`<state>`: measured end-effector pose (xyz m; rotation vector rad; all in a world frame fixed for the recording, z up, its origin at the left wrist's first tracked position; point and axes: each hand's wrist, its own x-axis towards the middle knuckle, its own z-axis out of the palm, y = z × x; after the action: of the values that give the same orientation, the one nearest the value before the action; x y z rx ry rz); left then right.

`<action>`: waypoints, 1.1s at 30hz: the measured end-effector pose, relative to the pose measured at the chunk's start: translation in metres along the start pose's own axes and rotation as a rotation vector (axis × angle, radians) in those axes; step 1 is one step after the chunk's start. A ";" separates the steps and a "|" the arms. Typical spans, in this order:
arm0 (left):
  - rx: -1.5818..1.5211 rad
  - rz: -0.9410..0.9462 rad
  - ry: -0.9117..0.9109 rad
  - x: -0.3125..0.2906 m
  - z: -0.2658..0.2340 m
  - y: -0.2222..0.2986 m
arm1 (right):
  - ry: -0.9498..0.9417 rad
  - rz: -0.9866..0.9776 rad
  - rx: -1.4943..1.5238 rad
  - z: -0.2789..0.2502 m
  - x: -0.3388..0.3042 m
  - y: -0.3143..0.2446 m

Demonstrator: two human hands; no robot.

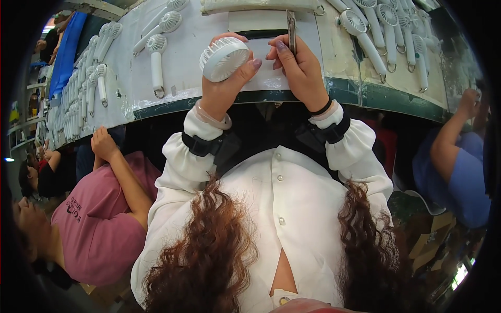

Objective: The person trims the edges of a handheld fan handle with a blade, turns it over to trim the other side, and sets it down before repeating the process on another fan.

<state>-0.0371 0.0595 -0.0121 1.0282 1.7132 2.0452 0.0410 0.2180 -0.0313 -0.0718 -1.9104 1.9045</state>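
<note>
A white handheld fan (225, 58), its round slatted head turned up toward me, is in my left hand (218, 98). The fingers and thumb wrap round it, and its handle is hidden from view. My right hand (303, 75) is closed on a slim metal tool (291, 30) that points away from me with a narrow tip; its exact kind cannot be made out. Both hands are raised a little over the near edge of the white worktable (177, 78), a short gap apart. The tool and the fan do not touch.
White fans lie left on the table, including one upright fan (156, 65) and a long row (83, 94). More fans (389, 31) crowd the right. A pale bar (261, 5) crosses the back. Co-workers sit at left (104, 214) and right (454, 161).
</note>
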 end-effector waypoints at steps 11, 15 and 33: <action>-0.118 -0.212 0.045 0.035 -0.001 -0.006 | 0.009 -0.034 0.005 -0.001 0.000 0.004; -0.037 -0.345 0.003 0.044 -0.001 -0.009 | 0.082 -0.057 0.074 -0.002 0.002 0.006; 0.015 -0.040 -0.042 0.015 0.005 -0.002 | 0.086 -0.047 0.083 -0.004 0.001 0.005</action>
<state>-0.0448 0.0725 -0.0089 1.0264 1.7171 1.9752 0.0398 0.2224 -0.0358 -0.0819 -1.7599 1.9157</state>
